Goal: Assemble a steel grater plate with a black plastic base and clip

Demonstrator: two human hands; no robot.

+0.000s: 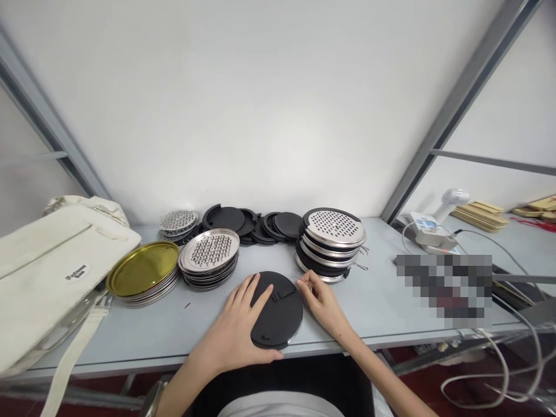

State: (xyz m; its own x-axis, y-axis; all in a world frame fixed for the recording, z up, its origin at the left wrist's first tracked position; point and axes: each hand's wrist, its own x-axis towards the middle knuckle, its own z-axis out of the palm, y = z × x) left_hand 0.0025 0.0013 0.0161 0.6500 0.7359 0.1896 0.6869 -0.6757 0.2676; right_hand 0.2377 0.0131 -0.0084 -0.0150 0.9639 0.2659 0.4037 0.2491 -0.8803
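Observation:
A black round plate (278, 324) with a raised bar across its upper part lies on the grey table near the front edge. A thin metal rim shows along its lower right side. My left hand (238, 324) grips it from the left, fingers over the upper edge and thumb along the lower edge. At the plate's upper right rim, my right hand (319, 298) has its fingers pinched together. A small metallic glint shows at those fingertips; what they hold is mostly hidden. Behind it stands a stack of graters (333, 229) with black rings and wire loops on the right.
Left of the plate are stacked metal grater discs (208, 252) and gold-coloured lids (145, 269). Black rings (226, 219) and small grater discs (178, 221) lie by the wall. A cream bag (56, 272) leans at far left. A white handheld device (454, 200) and cables are at right.

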